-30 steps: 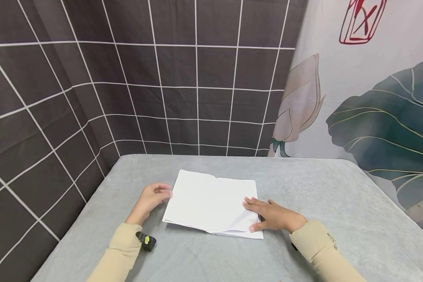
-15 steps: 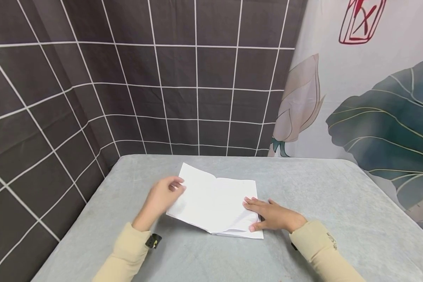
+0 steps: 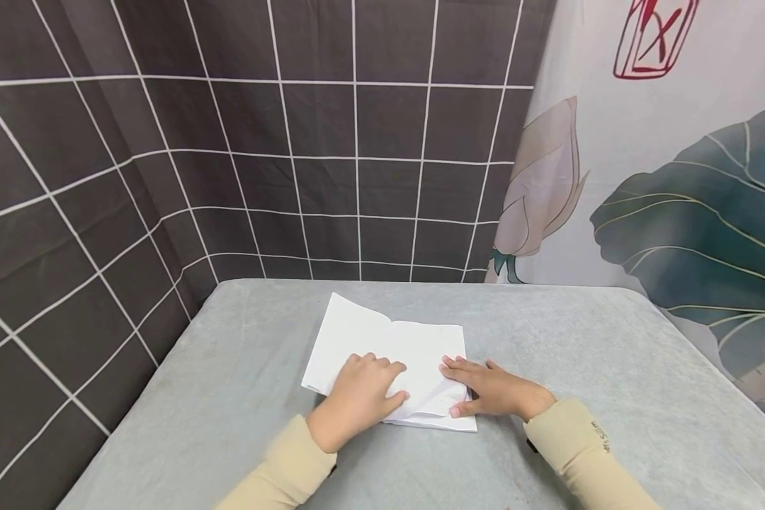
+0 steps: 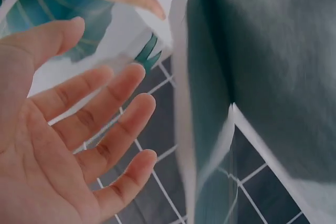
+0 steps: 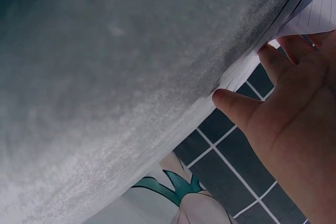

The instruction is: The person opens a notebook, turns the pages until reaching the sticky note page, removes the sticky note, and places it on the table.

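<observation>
An open notebook [image 3: 350,333] with white pages lies on the table, its left side tilted up off the surface. My left hand [image 3: 362,391] is over the lower middle of the notebook, near the fold, and hides part of the left page. Its fingers are spread and loosely bent in the left wrist view, with nothing between them. On the right page's outer edge rests my right hand [image 3: 494,391], fingers laid out flat and thumb near the lower corner. A lower corner of that page is creased beside the thumb. Faint ruled lines show on a page [image 5: 315,14] in the right wrist view.
The table [image 3: 586,340] has a grey cloth-like cover. Behind it and along the left hangs a dark curtain [image 3: 319,184] with a white grid. A white cloth with a printed lotus bud [image 3: 538,184] and leaf hangs at the back right.
My left hand has moved from the notebook's left edge rightward across the page to near the fold. The notebook's left side has lifted and shifted slightly inward. My right hand has stayed put.
</observation>
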Motion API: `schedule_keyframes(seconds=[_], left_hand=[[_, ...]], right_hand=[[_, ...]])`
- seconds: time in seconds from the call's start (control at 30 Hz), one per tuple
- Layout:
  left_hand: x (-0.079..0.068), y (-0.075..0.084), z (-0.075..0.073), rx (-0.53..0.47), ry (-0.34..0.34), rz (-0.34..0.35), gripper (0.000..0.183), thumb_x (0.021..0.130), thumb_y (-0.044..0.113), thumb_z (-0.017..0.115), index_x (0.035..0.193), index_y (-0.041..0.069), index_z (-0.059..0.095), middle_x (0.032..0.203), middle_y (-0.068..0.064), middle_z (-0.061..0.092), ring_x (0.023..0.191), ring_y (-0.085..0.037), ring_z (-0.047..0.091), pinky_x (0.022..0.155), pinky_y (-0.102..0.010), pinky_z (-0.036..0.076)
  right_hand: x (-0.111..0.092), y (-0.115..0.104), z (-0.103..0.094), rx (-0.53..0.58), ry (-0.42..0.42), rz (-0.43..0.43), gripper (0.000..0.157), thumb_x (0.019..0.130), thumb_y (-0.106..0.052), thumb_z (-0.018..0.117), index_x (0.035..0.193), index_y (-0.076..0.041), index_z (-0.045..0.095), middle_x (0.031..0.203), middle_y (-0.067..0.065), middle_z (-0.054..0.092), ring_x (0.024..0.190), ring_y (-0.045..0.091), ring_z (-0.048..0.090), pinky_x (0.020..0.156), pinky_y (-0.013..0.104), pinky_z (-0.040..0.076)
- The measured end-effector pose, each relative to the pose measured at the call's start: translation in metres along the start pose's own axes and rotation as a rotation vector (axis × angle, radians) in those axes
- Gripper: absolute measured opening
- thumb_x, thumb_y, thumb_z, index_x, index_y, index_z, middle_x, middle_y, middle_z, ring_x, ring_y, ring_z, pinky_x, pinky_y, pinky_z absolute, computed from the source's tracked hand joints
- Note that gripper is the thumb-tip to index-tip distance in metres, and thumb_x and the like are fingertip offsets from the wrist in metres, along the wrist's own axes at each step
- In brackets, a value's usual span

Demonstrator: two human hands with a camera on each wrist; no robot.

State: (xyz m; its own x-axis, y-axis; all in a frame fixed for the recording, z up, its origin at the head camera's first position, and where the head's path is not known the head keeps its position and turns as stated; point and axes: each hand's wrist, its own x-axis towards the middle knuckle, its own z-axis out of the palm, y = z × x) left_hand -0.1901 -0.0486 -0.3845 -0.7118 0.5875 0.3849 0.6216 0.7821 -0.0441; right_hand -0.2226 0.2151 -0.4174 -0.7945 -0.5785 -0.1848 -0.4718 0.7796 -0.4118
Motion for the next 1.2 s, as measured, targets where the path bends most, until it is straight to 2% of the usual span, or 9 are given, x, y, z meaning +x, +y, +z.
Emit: schedule_keyframes(seconds=[0.1, 0.33, 0.47, 0.67, 0.93, 1.2], left_hand=[[0.001, 0.010, 0.007, 0.076, -0.037, 0.040, 0.035, 0.080, 0.042, 0.072, 0.107, 0.019, 0.071, 0.085, 0.003, 0.071, 0.072, -0.015, 0.061, 0.064, -0.030, 0.042], [0.005, 0.025, 0.018, 0.138, -0.088, 0.106, 0.035, 0.079, 0.044, 0.073, 0.108, 0.024, 0.072, 0.086, 0.005, 0.073, 0.072, -0.012, 0.059, 0.066, -0.028, 0.038], [0.005, 0.029, 0.023, 0.163, -0.074, 0.136, 0.030, 0.077, 0.041, 0.074, 0.102, 0.024, 0.072, 0.082, 0.006, 0.072, 0.071, -0.012, 0.059, 0.064, -0.028, 0.036], [0.005, 0.033, 0.030, 0.172, -0.036, 0.165, 0.006, 0.081, 0.025, 0.072, 0.084, 0.020, 0.071, 0.073, 0.005, 0.069, 0.066, -0.011, 0.058, 0.060, -0.026, 0.034], [0.008, 0.037, 0.032, 0.167, -0.070, 0.157, 0.005, 0.077, 0.017, 0.072, 0.081, 0.019, 0.069, 0.072, 0.004, 0.069, 0.066, -0.011, 0.059, 0.061, -0.027, 0.035], [0.011, 0.032, 0.040, 0.087, -0.079, 0.125, 0.008, 0.081, 0.013, 0.069, 0.087, 0.017, 0.073, 0.073, 0.004, 0.071, 0.065, -0.011, 0.064, 0.059, -0.025, 0.040]], right_hand=[[0.001, 0.000, 0.001, -0.017, 0.004, -0.013, 0.084, 0.081, -0.054, 0.064, 0.147, -0.008, 0.038, 0.156, 0.012, 0.030, 0.143, 0.037, 0.028, 0.106, 0.071, 0.016], [0.001, -0.001, 0.000, -0.018, 0.014, -0.025, 0.083, 0.082, -0.053, 0.064, 0.146, -0.008, 0.039, 0.156, 0.012, 0.030, 0.142, 0.037, 0.029, 0.104, 0.072, 0.017], [0.001, -0.002, -0.001, -0.021, 0.020, -0.030, 0.083, 0.082, -0.053, 0.063, 0.146, -0.007, 0.039, 0.156, 0.013, 0.030, 0.142, 0.037, 0.029, 0.104, 0.072, 0.018], [0.002, -0.005, -0.002, -0.014, 0.020, -0.023, 0.084, 0.082, -0.054, 0.064, 0.146, -0.007, 0.038, 0.156, 0.013, 0.030, 0.143, 0.037, 0.028, 0.105, 0.071, 0.016], [0.000, -0.006, -0.003, -0.017, 0.018, -0.008, 0.085, 0.081, -0.054, 0.064, 0.147, -0.008, 0.037, 0.157, 0.012, 0.029, 0.144, 0.036, 0.027, 0.106, 0.071, 0.016], [-0.003, -0.002, -0.001, 0.007, 0.015, -0.005, 0.087, 0.082, -0.055, 0.063, 0.149, -0.008, 0.034, 0.158, 0.012, 0.027, 0.144, 0.036, 0.025, 0.106, 0.072, 0.012]])
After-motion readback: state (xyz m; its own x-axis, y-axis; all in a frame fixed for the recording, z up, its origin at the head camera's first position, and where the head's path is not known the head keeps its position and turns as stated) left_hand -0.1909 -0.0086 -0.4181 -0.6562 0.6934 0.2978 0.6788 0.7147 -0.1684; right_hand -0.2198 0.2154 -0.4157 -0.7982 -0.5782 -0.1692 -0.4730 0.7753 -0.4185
